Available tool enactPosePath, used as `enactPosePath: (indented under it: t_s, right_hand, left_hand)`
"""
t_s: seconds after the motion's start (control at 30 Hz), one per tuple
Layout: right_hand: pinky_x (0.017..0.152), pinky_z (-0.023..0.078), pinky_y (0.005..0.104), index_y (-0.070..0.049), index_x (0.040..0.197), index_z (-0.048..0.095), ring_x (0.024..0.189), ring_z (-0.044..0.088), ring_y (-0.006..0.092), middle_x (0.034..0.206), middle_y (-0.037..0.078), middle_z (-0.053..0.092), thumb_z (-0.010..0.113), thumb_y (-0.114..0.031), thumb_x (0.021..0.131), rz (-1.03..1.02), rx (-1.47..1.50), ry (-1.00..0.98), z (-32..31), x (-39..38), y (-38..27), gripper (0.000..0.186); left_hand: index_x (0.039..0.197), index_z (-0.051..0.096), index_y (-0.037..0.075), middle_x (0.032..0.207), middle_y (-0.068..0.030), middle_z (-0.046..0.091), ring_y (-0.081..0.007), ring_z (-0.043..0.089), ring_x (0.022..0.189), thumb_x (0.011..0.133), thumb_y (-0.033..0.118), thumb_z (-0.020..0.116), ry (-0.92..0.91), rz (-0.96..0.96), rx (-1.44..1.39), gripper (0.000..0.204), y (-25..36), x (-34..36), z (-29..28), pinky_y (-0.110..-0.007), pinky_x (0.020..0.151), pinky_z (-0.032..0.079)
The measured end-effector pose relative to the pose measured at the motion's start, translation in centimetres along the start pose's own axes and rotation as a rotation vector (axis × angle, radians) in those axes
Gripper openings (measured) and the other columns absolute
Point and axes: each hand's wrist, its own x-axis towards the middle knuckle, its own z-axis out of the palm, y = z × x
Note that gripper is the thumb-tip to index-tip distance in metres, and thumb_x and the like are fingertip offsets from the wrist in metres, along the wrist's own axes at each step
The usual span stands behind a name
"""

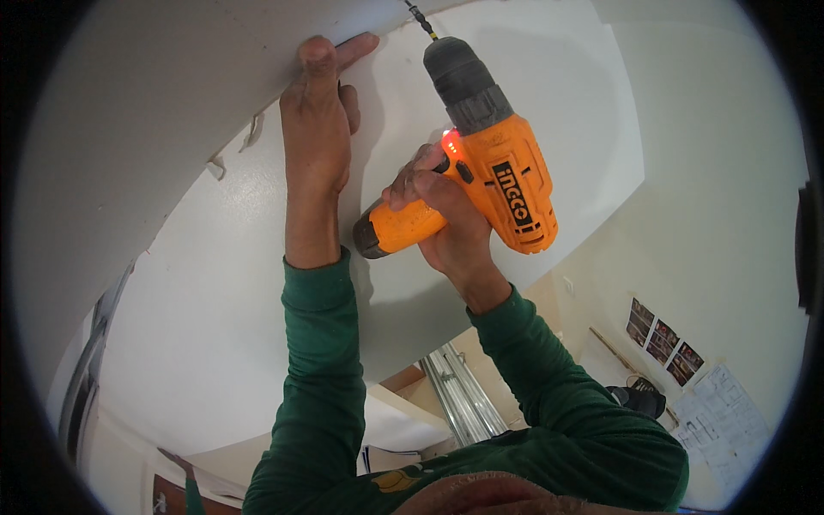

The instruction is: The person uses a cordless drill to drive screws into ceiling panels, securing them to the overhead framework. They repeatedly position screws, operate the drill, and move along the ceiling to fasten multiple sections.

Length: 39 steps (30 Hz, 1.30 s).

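My right hand [455, 206] grips the handle of an orange and black cordless drill [506, 184], its fingers wrapped around near the trigger. A red light glows by the trigger. The drill's black chuck points up, and a thin bit [420, 19] runs out past the top edge, so its tip is out of view. To its left, my left hand [318, 120] is raised against the seam where a white panel [232, 300] meets a grey-white surface [163, 103]. One finger stretches along the seam, others partly bend; nothing shows in the hand, though its palm side is hidden.
Torn white strips [216, 168] stick out along the seam. Metal profiles [463, 395] stand below the panel. On the right wall [712, 215] hang photo prints [663, 341] and a drawing sheet [721, 421]. A dark object [642, 398] lies near them.
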Motion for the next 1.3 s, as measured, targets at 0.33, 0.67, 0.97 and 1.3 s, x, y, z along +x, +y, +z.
enactPosePath:
  t_s: [0.33,0.67,0.97,1.3]
  right_hand:
    - [0.086,0.058,0.042,-0.009,0.11,0.059,0.078,0.065,0.0181,0.085,0.005,0.061,0.06,-0.001,0.092,-0.046,-0.049,0.005,0.39,0.17,0.11,0.02]
    - [0.086,0.058,0.042,-0.009,0.115,0.057,0.079,0.066,0.0187,0.086,0.006,0.062,0.059,-0.002,0.093,-0.024,-0.032,0.014,-0.03,0.21,0.74,0.023]
    - [0.086,0.058,0.0427,-0.007,0.115,0.057,0.079,0.066,0.0196,0.085,0.007,0.062,0.059,-0.002,0.091,-0.028,-0.032,0.028,0.44,0.64,0.01,0.024]
    - [0.085,0.058,0.0428,-0.008,0.114,0.057,0.079,0.066,0.019,0.085,0.006,0.061,0.058,-0.003,0.091,-0.04,-0.033,0.012,0.16,0.83,0.27,0.024]
  left_hand:
    - [0.122,0.076,0.0,0.072,0.0017,0.056,-0.0056,0.028,0.055,0.101,0.077,0.034,-0.017,0.007,0.043,0.09,0.12,0.1,-0.03,-0.024,0.049,0.021]
    - [0.122,0.076,0.001,0.071,0.003,0.054,-0.0058,0.027,0.056,0.104,0.074,0.034,-0.001,-0.02,0.055,0.086,0.18,-0.01,-0.16,-0.025,0.049,0.02]
    - [0.117,0.077,0.001,0.056,0.0075,0.031,-0.0043,0.028,0.051,0.095,0.086,0.037,0.011,-0.018,0.057,0.096,0.56,-0.02,0.07,-0.024,0.05,0.021]
    - [0.118,0.077,0.002,0.055,0.0082,0.029,-0.0043,0.026,0.051,0.093,0.089,0.038,0.023,-0.007,0.049,0.099,0.15,0.03,0.1,-0.025,0.051,0.02]
